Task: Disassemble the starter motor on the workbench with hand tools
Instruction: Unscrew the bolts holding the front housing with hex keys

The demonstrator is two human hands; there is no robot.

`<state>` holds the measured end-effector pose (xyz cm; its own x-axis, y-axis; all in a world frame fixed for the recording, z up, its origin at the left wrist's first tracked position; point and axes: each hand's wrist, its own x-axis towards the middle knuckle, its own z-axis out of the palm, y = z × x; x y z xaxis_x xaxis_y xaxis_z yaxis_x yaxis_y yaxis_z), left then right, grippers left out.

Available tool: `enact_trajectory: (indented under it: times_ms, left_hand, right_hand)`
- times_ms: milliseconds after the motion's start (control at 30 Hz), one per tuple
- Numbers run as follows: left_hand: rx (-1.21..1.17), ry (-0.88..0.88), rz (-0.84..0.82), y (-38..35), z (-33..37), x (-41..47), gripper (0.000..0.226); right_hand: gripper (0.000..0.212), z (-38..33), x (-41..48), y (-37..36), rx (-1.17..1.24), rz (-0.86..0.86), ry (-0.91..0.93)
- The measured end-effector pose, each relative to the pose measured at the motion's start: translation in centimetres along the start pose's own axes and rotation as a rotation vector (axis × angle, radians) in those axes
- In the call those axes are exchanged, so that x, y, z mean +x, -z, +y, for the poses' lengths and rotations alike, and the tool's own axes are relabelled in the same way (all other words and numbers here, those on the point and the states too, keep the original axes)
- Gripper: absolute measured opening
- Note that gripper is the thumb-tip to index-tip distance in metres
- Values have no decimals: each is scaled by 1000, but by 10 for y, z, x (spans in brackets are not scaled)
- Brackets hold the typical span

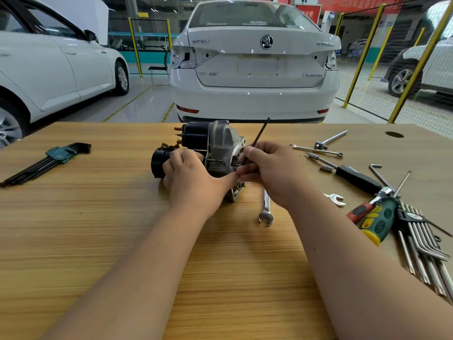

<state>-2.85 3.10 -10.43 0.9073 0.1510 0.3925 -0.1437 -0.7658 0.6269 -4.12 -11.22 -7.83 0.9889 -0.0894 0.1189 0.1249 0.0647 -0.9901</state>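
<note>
The starter motor [215,143] lies on its side at the middle of the wooden workbench [98,229], black body to the left, grey aluminium nose housing to the right. My left hand [191,177] grips the black motor body from above, thumb reaching toward the housing. My right hand [269,168] pinches a thin black hex key [260,132] whose lower end meets the front face of the housing; its long arm sticks up and away.
A green-holder hex key set [49,159] lies at the left. A combination spanner [266,208] sits just below my right hand. Sockets, spanners, screwdrivers [377,222] and a silver key set [424,251] crowd the right side. White cars stand beyond the bench.
</note>
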Motion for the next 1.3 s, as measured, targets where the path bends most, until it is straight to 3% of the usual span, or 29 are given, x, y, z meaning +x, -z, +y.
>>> enact_trajectory:
  times_ms: [233,367,700,967,1133,1300]
  left_hand:
    - [7,-3,-10,0,-1,1,86]
    - [14,4,-27,2,0,1,76]
    - [31,-12,2,-1,-3,2,84]
    - [22,2,-12,-1,-2,1,90]
    - [13,12,-17,0,-1,1,90]
    - [12,9,-18,1,-1,1,93]
  right_hand:
    - [8,2,6,-7,178,90,-131]
    - [17,-1,8,-10,246,123,-224]
    - [9,1,10,-11,30,162,-183]
    - [13,-1,11,-12,125,154,-187]
    - [15,-1,10,-15,323,142,-255]
    - [16,-3,6,-7,276,81,-264]
